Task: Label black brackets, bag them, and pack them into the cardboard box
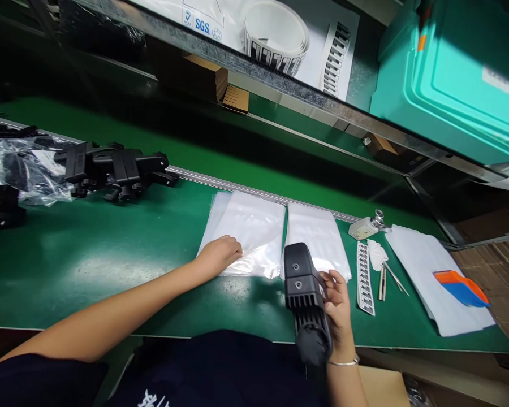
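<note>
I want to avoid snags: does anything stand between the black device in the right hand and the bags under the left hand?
Nothing visible does. The right hand holds the black device to the right of those bags; the left hand is on their left part, not between.

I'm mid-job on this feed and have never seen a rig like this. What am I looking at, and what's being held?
There is no machine here: a person works with two bare hands. The single picture comes from a camera worn on the head, looking forward and down.

The right hand holds a black ribbed plastic device. The left hand touches a stack of clear, flat plastic bags; whether it grips one is unclear.

On the green tabletop, a second translucent stack lies beside the first. Farther right are a white strip with black markings and thin white sheets under an orange-and-blue object. Black plastic parts lie at far left.
</note>
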Demonstrator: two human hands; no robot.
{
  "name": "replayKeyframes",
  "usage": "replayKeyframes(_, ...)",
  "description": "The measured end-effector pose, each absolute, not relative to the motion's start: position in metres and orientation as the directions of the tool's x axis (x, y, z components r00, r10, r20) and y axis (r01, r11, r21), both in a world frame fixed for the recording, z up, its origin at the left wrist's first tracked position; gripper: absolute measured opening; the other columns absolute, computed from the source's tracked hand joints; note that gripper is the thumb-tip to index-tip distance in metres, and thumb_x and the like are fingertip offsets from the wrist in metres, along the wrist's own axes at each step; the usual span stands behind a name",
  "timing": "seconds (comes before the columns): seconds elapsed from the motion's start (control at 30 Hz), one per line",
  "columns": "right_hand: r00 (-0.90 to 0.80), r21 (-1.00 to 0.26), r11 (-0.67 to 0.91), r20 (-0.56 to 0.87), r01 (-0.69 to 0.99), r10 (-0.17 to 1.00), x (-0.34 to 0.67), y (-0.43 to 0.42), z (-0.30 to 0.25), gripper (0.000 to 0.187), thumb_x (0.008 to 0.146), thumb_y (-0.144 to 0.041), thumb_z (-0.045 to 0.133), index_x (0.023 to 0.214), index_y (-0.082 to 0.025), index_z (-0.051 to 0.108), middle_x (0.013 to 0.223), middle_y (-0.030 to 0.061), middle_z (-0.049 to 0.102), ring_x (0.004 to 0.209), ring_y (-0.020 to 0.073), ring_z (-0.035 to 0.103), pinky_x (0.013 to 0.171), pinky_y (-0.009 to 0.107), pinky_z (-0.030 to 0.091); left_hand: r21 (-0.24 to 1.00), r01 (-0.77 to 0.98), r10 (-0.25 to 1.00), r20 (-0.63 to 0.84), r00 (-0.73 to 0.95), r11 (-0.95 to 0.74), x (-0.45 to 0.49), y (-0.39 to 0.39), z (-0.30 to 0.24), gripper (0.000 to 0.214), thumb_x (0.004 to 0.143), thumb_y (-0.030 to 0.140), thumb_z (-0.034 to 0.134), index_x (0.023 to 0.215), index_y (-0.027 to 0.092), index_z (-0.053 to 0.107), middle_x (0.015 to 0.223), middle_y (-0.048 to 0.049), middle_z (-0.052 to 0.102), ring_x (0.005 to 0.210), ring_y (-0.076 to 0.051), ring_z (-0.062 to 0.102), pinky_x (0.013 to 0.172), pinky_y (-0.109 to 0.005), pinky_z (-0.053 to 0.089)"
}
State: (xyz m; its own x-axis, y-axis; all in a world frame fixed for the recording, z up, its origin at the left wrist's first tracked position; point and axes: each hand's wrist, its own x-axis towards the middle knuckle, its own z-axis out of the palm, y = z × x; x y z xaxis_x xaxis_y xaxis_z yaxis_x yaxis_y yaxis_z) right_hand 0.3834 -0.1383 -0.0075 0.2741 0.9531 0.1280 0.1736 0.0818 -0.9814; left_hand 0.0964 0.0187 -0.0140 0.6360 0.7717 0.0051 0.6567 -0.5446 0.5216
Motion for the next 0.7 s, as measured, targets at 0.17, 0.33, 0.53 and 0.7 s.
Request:
replayKeyframes(0.17, 0.129, -0.99, -0.039, -0.021, 0.136, 0.991, 0.386, -0.142, 0.004, 0.06, 0.068, -0.047, 0.08, 0.119, -0.026, 0.057, 0.107, 0.0087, 0.069, 0.101, 0.027, 0.065, 0.086, 0.039, 0.052, 0.573, 0.632, 0.707, -0.125, 0.696, -0.522, 0.123, -0.005, -0.009, 0.012, 0.084, 0.016, 0.052, 0.08, 0.018, 0.063, 0.088, -0.0037, 0.067, 0.084, -0.02, 0.063, 0.069, -0.027, 0.045)
replayKeyframes(0.33, 0.029, -0.951, -0.154, -0.152, 0.268, 0.988, 0.375, -0.138, 0.005, 0.052, 0.072, -0.041, 0.077, 0.117, -0.023, 0.059, 0.11, 0.0084, 0.068, 0.104, 0.0256, 0.064, 0.093, 0.04, 0.05, 0.599, 0.633, 0.67, -0.206, 0.713, -0.49, 0.132, -0.009, -0.015, 0.022, 0.086, 0.014, 0.046, 0.075, 0.018, 0.064, 0.078, -0.0021, 0.068, 0.077, -0.019, 0.064, 0.066, -0.026, 0.044)
replayKeyframes(0.53, 0.137, -0.829, -0.134, -0.07, 0.544, 0.988, 0.37, -0.139, 0.002, 0.04, 0.075, -0.035, 0.071, 0.114, -0.024, 0.061, 0.112, 0.0069, 0.067, 0.103, 0.0267, 0.063, 0.093, 0.043, 0.049, 0.482, 0.591, 0.665, -0.023, 0.747, -0.647, 0.13, -0.031, 0.003, 0.028, 0.097, 0.026, 0.034, 0.101, 0.019, 0.061, 0.093, -0.0071, 0.068, 0.088, -0.023, 0.065, 0.072, -0.031, 0.047)
replayKeyframes(0.7, 0.345, -0.831, -0.204, -0.016, 0.517, 0.939, 0.361, -0.141, -0.002, 0.031, 0.079, -0.039, 0.066, 0.106, -0.023, 0.061, 0.096, 0.0055, 0.068, 0.087, 0.0245, 0.064, 0.081, 0.04, 0.052, 0.524, 0.502, 0.578, -0.023, 0.816, -0.688, 0.121, -0.039, 0.018, 0.027, 0.097, 0.024, 0.034, 0.117, 0.02, 0.051, 0.094, -0.0042, 0.071, 0.082, -0.021, 0.067, 0.071, -0.03, 0.048)
